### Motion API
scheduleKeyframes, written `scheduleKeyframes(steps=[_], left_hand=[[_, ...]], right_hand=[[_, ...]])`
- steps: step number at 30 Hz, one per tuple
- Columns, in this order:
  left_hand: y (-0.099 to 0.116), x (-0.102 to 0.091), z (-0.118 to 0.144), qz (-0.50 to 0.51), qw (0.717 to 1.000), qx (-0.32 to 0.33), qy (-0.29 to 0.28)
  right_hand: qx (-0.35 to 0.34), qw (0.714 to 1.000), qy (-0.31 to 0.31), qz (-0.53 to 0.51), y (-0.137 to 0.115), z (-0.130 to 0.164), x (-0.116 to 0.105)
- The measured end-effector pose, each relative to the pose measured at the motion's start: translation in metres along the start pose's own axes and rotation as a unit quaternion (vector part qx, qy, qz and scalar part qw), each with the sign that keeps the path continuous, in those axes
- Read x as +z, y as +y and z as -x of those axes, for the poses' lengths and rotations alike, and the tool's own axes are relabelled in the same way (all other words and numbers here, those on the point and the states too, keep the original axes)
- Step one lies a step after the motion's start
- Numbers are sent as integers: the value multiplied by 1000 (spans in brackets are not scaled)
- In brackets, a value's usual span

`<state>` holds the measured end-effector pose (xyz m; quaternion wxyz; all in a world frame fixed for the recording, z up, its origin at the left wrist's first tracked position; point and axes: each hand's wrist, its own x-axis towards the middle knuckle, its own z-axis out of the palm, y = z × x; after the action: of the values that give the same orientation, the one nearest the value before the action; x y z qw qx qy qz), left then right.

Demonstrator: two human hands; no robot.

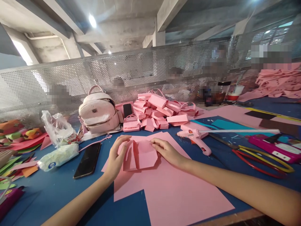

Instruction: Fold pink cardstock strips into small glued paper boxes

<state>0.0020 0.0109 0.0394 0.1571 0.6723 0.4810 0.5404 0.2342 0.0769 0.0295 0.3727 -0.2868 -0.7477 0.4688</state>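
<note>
Head view: folded pink paper [146, 155]; left hand [115, 158] and right hand [168, 152], fingers clamped on opposite edges; step, apparently folding; next move likely calls for aligned creases

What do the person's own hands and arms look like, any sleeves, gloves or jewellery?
The left hand and right hand are bare, with no gloves and no rings showing. The left forearm and right forearm are slender and plain, with no sleeve, watch, bracelet or marking visible. Any sleeves higher up would lie out of frame.
</note>
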Motion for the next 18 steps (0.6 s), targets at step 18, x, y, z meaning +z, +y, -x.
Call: scheduleKeyframes(steps=[18], left_hand=[[21, 0, 7, 60, 996, 52, -37]], right_hand=[[18, 999, 23, -39, -3, -1, -2]])
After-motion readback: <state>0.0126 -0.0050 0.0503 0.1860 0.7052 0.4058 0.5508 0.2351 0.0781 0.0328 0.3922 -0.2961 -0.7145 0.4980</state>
